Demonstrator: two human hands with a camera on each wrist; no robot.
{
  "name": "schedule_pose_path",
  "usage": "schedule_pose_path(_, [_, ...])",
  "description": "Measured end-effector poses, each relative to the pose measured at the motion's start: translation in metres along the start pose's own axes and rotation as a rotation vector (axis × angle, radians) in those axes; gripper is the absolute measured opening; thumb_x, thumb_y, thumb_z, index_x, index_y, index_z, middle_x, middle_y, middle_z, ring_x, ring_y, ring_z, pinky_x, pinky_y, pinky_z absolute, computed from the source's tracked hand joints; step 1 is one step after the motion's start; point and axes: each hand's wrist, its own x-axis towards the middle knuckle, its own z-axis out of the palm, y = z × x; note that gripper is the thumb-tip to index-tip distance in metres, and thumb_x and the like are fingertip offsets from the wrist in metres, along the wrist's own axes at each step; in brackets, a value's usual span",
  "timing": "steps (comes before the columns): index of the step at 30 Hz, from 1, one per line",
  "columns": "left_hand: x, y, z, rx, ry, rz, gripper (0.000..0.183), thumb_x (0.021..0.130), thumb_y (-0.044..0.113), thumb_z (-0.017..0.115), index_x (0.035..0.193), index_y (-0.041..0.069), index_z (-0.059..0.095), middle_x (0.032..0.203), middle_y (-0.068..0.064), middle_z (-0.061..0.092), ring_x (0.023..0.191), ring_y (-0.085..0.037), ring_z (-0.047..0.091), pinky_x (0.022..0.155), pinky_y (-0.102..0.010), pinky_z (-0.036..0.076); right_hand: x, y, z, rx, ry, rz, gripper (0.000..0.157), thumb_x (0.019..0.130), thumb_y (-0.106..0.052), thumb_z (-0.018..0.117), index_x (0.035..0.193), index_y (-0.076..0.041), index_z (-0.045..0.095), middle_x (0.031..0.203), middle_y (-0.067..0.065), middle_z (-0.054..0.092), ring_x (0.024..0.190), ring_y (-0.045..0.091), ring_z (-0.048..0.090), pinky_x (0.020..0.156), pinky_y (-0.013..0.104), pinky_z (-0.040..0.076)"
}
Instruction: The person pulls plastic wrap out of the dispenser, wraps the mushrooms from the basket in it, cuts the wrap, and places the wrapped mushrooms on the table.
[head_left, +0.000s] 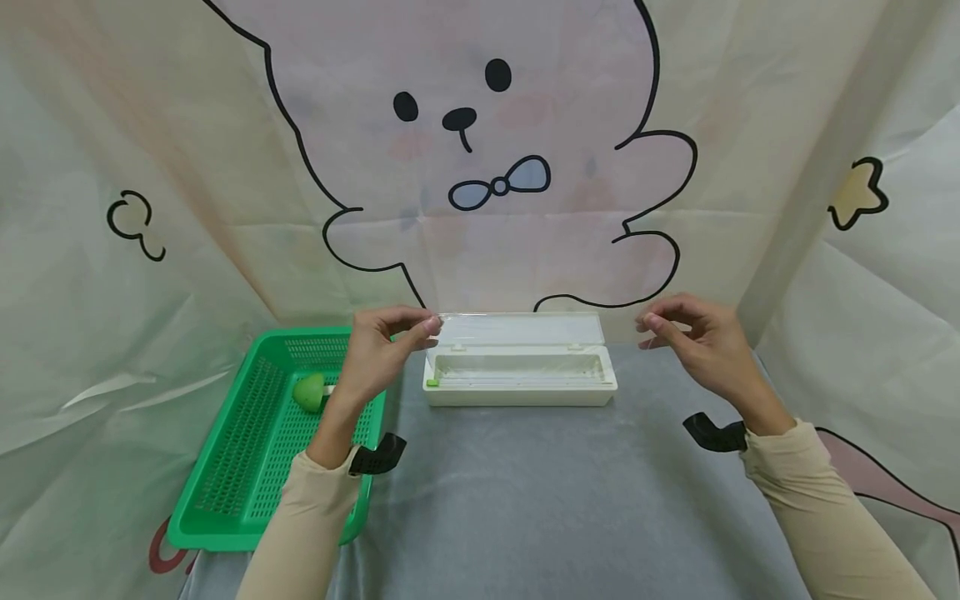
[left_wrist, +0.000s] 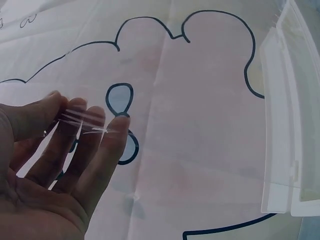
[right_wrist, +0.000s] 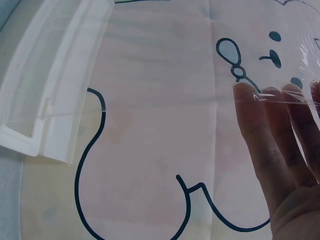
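In the head view my left hand [head_left: 378,354] pinches clear cling film between thumb and fingers. Creased edges of that cling film [left_wrist: 92,126] cross the fingers in the left wrist view. To the right, my right hand [head_left: 701,343] is raised with thumb and fingers together on the film; wrinkled cling film [right_wrist: 282,98] lies over its fingertips in the right wrist view. Between and just below the hands stands a white cling film dispenser [head_left: 521,397] with its clear lid [head_left: 517,328] raised. A small green slider [head_left: 432,383] sits at its front left. The film's full extent is hard to see.
A green plastic basket [head_left: 217,450] stands on the left, partly behind the left forearm. Inside it lies a green rounded item [head_left: 308,392] with a pale stem. Grey cloth [head_left: 562,500] covers the table. A printed curtain [head_left: 585,250] hangs close behind the dispenser.
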Motion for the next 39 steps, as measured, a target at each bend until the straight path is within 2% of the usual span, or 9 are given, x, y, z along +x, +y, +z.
schedule_pose_path(4, [-0.003,0.002,-0.002,-0.057,-0.065,-0.05,0.014,0.094,0.001,0.071,0.103,-0.009,0.074,0.101,-0.027,0.071,0.086,-0.03,0.073,0.078,-0.038,0.061,-0.004,0.001,-0.002,0.058,-0.035,-0.002,0.014,0.094,0.016,0.059,0.102,0.008,0.067,0.097,0.01,0.07,0.085,0.017,0.07,0.064,0.033,0.06])
schedule_pose_path(6, [-0.004,0.003,-0.003,-0.074,-0.087,-0.067,0.014,0.095,0.0,0.07,0.104,-0.01,0.073,0.102,-0.028,0.07,0.088,-0.026,0.073,0.079,-0.039,0.06,-0.007,0.001,-0.002,0.059,-0.051,0.014,0.014,0.095,0.015,0.059,0.103,0.008,0.067,0.098,0.006,0.07,0.085,0.017,0.07,0.063,0.034,0.06])
schedule_pose_path(8, [-0.005,0.003,-0.003,-0.083,-0.101,-0.075,0.014,0.095,0.0,0.07,0.104,-0.011,0.072,0.101,-0.027,0.069,0.09,-0.027,0.072,0.08,-0.039,0.06,-0.009,0.001,-0.002,0.041,-0.062,0.033,0.014,0.097,0.013,0.059,0.105,0.006,0.067,0.099,0.002,0.07,0.084,0.015,0.07,0.062,0.034,0.06])
schedule_pose_path(14, [-0.005,0.004,-0.004,-0.015,-0.105,-0.05,0.012,0.097,0.002,0.068,0.103,-0.007,0.072,0.098,-0.019,0.07,0.089,-0.034,0.073,0.082,-0.037,0.06,-0.011,0.003,0.0,0.001,-0.084,0.049,0.012,0.1,0.009,0.057,0.106,0.004,0.066,0.101,-0.001,0.07,0.084,0.015,0.07,0.063,0.032,0.06])
schedule_pose_path(17, [-0.006,0.004,-0.004,0.006,-0.11,-0.04,0.012,0.097,0.003,0.068,0.104,-0.006,0.072,0.099,-0.019,0.071,0.089,-0.028,0.072,0.082,-0.036,0.06,-0.011,0.003,0.001,0.0,-0.089,0.06,0.012,0.101,0.008,0.056,0.106,0.003,0.065,0.101,-0.001,0.07,0.084,0.017,0.069,0.063,0.032,0.06])
schedule_pose_path(20, [-0.007,0.004,-0.004,-0.019,-0.123,-0.054,0.013,0.097,0.002,0.067,0.104,-0.008,0.072,0.099,-0.021,0.069,0.091,-0.023,0.07,0.081,-0.038,0.06,-0.012,0.002,0.002,0.002,-0.097,0.083,0.011,0.101,0.006,0.056,0.107,0.002,0.065,0.101,-0.001,0.069,0.084,0.019,0.069,0.063,0.032,0.06])
schedule_pose_path(28, [-0.014,-0.001,-0.004,-0.101,-0.171,-0.155,0.014,0.098,0.001,0.065,0.107,-0.009,0.07,0.102,-0.024,0.066,0.09,-0.025,0.069,0.074,-0.043,0.061,-0.019,0.003,0.003,0.005,-0.133,0.125,0.01,0.101,0.004,0.058,0.108,0.001,0.065,0.098,0.001,0.069,0.081,0.014,0.068,0.061,0.033,0.06])
schedule_pose_path(35, [-0.026,-0.016,-0.001,-0.11,-0.192,-0.26,0.017,0.099,0.006,0.067,0.109,-0.007,0.07,0.102,-0.02,0.067,0.085,-0.022,0.07,0.072,-0.044,0.061,-0.032,0.013,0.008,0.048,-0.174,0.205,0.008,0.103,-0.002,0.058,0.106,0.0,0.064,0.097,0.003,0.07,0.079,0.019,0.068,0.058,0.038,0.06])
schedule_pose_path(39, [-0.033,-0.025,0.0,-0.133,-0.214,-0.303,0.017,0.099,0.008,0.066,0.11,-0.006,0.07,0.102,-0.018,0.068,0.09,-0.029,0.069,0.073,-0.045,0.061,-0.041,0.02,0.012,0.076,-0.201,0.238,0.009,0.104,-0.003,0.057,0.105,0.001,0.064,0.096,0.003,0.07,0.078,0.018,0.068,0.057,0.038,0.06])
